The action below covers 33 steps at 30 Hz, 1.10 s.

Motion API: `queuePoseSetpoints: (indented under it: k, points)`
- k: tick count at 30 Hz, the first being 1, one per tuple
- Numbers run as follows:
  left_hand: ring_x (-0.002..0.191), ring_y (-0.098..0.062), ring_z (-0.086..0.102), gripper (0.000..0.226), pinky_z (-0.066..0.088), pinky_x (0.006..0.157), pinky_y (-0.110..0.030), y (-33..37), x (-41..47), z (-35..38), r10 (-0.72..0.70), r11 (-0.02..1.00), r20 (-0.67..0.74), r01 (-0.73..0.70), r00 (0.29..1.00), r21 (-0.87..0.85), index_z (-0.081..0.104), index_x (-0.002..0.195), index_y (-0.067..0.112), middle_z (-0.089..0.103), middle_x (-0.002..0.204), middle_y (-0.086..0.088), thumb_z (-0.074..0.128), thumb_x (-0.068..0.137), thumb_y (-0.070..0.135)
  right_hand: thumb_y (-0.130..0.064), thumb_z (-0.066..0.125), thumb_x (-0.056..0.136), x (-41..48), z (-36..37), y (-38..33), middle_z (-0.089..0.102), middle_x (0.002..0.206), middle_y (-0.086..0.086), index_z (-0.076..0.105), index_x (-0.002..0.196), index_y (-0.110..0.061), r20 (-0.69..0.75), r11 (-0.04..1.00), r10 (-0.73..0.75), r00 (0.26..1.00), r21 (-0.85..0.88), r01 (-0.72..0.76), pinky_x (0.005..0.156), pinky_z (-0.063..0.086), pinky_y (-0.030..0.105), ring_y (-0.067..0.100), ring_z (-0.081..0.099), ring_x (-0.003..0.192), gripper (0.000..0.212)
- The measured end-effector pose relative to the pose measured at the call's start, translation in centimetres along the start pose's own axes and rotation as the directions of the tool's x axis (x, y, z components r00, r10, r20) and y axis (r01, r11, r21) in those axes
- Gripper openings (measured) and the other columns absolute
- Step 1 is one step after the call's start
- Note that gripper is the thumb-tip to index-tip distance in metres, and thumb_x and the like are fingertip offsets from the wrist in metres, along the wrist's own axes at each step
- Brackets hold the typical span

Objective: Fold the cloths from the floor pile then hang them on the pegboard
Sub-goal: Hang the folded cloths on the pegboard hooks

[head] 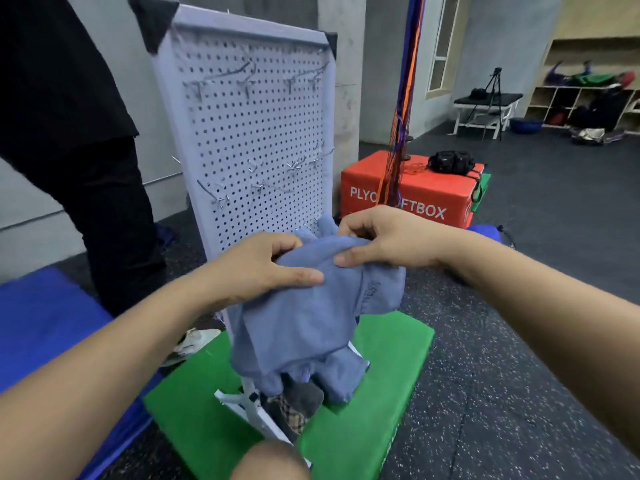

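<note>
A blue cloth [304, 317] hangs bunched in front of me, held up by both hands. My left hand [263, 268] grips its upper left part with the thumb on top. My right hand [384, 237] pinches the upper right edge. Behind the cloth stands the white pegboard [256, 133] with several metal hooks and nothing hanging on it. At the pegboard's foot lies a small pile of cloths [294, 407], one grey and one checked, partly hidden by the blue cloth.
The pegboard stands on a green mat [388, 368]. A person in black [86, 168] stands at the left by a blue mat [45, 323]. A red soft box [412, 192] with a black bag on it sits behind right. Dark speckled floor lies to the right.
</note>
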<state>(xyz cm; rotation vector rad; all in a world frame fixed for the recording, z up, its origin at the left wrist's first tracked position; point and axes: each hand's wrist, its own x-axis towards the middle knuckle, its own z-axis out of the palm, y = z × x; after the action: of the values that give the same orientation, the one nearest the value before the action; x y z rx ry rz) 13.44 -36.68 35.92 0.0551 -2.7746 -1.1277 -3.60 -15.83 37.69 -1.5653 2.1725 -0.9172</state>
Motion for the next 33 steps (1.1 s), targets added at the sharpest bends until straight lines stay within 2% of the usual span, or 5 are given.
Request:
queuePoseSetpoints:
  k: [9, 13, 21, 28, 33]
  points:
    - [0.077, -0.012, 0.061, 0.022, 0.048, 0.074, -0.036, -0.9, -2.4, -8.9, -0.028, 0.999, -0.272, 0.022, 0.962, -0.027, 0.073, 0.095, 0.016, 0.074, 0.091, -0.013, 0.078, 0.094, 0.037, -0.041, 0.077, 0.094, 9.3, 0.8, -4.1, 0.074, 0.105, 0.022, 0.075, 0.107, -0.013, -0.118, 0.971, -0.14, 0.983, 0.18, 0.159, 0.089, 0.054, 0.056, 0.018, 0.064, 0.091, 0.031]
    - [0.074, -0.009, 0.068, 0.007, 0.055, 0.066, -0.021, -1.0, -3.1, -12.9, -0.087, 0.978, -0.474, -0.014, 0.876, -0.206, 0.078, 0.097, 0.016, 0.079, 0.086, -0.001, 0.076, 0.098, 0.022, -0.045, 0.076, 0.093, 13.2, 0.9, -7.7, 0.071, 0.101, 0.025, 0.073, 0.108, -0.004, -0.195, 0.946, -0.155, 0.969, 0.253, 0.202, 0.086, 0.047, 0.042, 0.019, 0.06, 0.088, 0.044]
    - [0.073, -0.009, 0.064, 0.012, 0.051, 0.076, -0.032, -5.9, -1.1, -13.9, -0.195, 0.968, -0.644, 0.04, 0.739, -0.248, 0.077, 0.09, 0.02, 0.076, 0.083, 0.002, 0.083, 0.092, 0.03, -0.034, 0.077, 0.093, 17.8, 2.5, -10.8, 0.07, 0.081, -0.005, 0.074, 0.091, -0.02, -0.388, 0.993, -0.029, 0.921, 0.093, 0.07, 0.067, 0.046, 0.028, 0.01, 0.06, 0.074, 0.015]
    - [0.07, -0.013, 0.067, 0.021, 0.049, 0.069, -0.031, -7.8, -0.1, -9.8, -0.107, 0.985, -0.734, 0.171, 0.671, 0.012, 0.068, 0.084, 0.026, 0.074, 0.073, 0.005, 0.081, 0.089, 0.042, -0.03, 0.081, 0.087, 16.6, 3.1, -7.7, 0.064, 0.073, 0.002, 0.071, 0.08, -0.013, -0.244, 0.98, 0.2, 0.949, 0.068, -0.189, 0.066, 0.047, 0.03, 0.018, 0.055, 0.07, 0.021]
    - [0.084, -0.013, 0.06, 0.015, 0.048, 0.076, -0.031, -6.3, -0.6, -7.8, 0.102, 0.971, -0.823, 0.124, 0.558, 0.204, 0.064, 0.089, 0.027, 0.06, 0.095, 0.01, 0.078, 0.09, 0.029, -0.033, 0.078, 0.089, 16.4, 4.5, -7.0, 0.065, 0.089, -0.008, 0.075, 0.1, -0.025, -0.263, 0.987, 0.126, 0.956, -0.06, -0.147, 0.079, 0.051, 0.032, 0.015, 0.06, 0.083, 0.014]
